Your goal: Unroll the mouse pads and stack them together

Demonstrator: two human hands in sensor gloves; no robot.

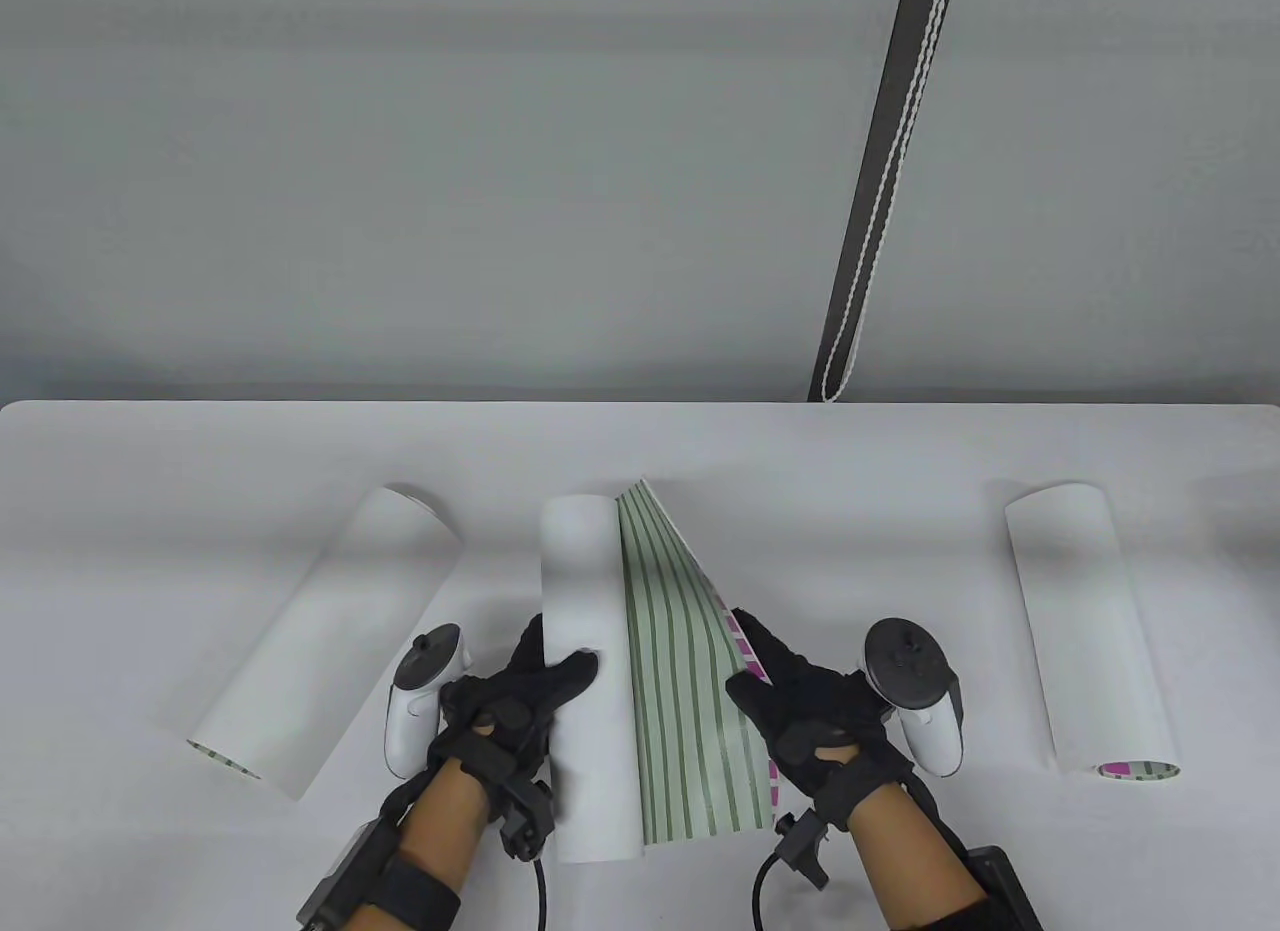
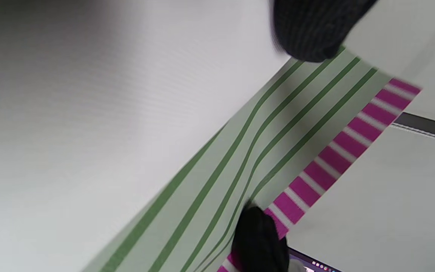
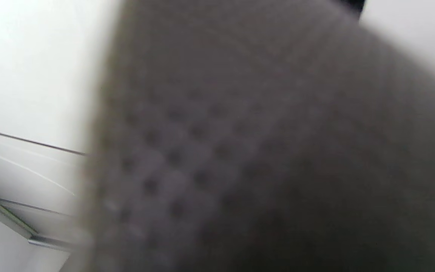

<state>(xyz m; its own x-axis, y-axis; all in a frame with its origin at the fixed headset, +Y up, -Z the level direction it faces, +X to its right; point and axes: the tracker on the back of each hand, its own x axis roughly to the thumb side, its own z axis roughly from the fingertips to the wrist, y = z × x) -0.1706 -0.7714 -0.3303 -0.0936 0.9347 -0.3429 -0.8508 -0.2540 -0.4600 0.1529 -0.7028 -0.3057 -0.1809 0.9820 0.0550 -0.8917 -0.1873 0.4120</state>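
The half-unrolled mouse pad [image 1: 690, 691] lies at the lower centre of the table view, between my two hands, its green-striped face up and a pink-striped border along its right edge. Its still-rolled part [image 1: 588, 671] is a white tube running up the frame just left of the flat part. My left hand [image 1: 510, 706] grips that tube from the left, thumb pressed on its top and fingers curled around its side. My right hand [image 1: 810, 716] pinches the pad's right edge, which lifts off the bench [image 1: 800, 451] toward the upper tip. To the left of my left hand lies a second rolled pad [image 1: 325, 641], tilted, well apart from the open one; a third rolled pad [image 1: 1090, 631] lies at the right of the frame, beyond my right hand, with a bit of pink stripe showing at its near end. Neither roll touches the hands. A dark strap with a white cord [image 1: 880, 191] hangs at the upper right, behind the bench. In the left wrist view the stripes [image 2: 240, 162] run diagonally, and two black fingertips [image 2: 308, 34] cover parts of them. The right wrist view is filled by a blurred grey dimpled surface that I cannot name.
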